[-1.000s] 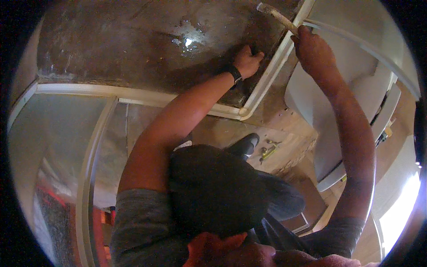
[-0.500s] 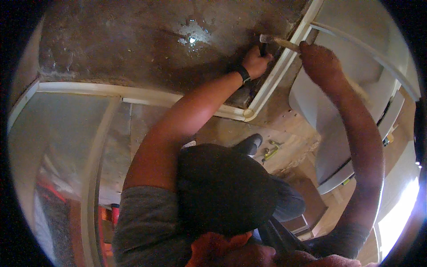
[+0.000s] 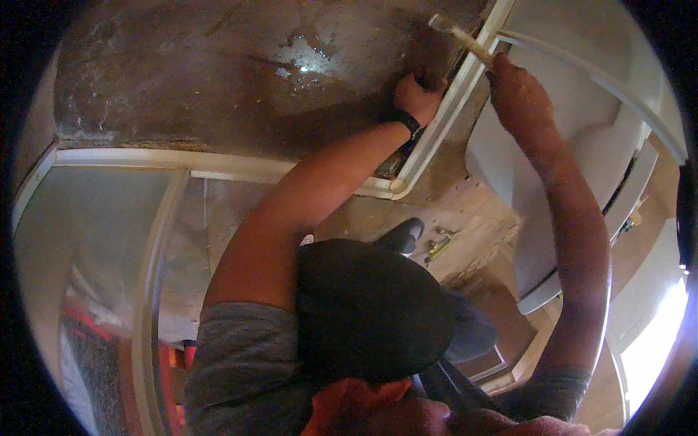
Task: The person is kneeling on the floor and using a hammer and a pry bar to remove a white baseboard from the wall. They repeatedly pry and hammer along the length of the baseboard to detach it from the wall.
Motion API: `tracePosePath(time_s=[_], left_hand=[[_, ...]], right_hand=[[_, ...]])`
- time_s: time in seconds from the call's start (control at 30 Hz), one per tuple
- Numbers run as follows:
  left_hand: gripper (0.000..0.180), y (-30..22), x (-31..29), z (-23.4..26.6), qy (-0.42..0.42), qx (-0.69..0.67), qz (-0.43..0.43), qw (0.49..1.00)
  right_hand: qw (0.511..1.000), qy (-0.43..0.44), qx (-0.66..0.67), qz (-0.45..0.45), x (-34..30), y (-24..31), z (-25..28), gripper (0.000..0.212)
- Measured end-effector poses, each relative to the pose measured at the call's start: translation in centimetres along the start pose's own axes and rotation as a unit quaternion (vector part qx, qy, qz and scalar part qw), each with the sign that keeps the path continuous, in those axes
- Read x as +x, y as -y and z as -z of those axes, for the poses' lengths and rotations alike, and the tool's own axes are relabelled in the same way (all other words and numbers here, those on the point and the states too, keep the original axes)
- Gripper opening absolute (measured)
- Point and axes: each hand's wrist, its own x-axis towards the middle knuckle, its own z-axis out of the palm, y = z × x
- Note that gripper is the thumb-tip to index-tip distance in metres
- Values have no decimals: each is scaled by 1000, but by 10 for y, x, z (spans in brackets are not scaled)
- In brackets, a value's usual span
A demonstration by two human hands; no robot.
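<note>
Apparently a bathroom, with translucent framed panels (image 3: 94,225) like a shower enclosure's, a pale corner rail (image 3: 240,167) bordering a stained brown surface (image 3: 167,87), a curved white fixture (image 3: 502,160) alongside.

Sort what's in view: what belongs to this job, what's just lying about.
Apparently in use:
hammer, in the right hand;
stained surface near the left hand, whose contents are unclear.

Apparently lying about:
yellow-green item on the wooden floor.

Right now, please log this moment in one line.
left hand: curled beside white frame, grip unclear | right hand: holds hammer, head apart from left hand
</note>
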Motion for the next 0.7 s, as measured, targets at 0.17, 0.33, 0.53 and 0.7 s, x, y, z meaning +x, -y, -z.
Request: tracePosePath(time_s=[0.17,0.33,0.53,0.7], left_hand=[[50,-6,2,-5,-45,7,5,999],[43,-22,-1,6,8,70,64,995],[35,-12,8,3,22,199,17,980],[33,-18,2,4,63,191,29,979]], right_hand=[[990,27,-83,107,-5,-7,-7,20],[997,-2,-52,65,-10,-1,-15,18],[997,-10,-38,61,-8,1,-5,17],[990,22,-69,118,-16,-14,-20,19]])
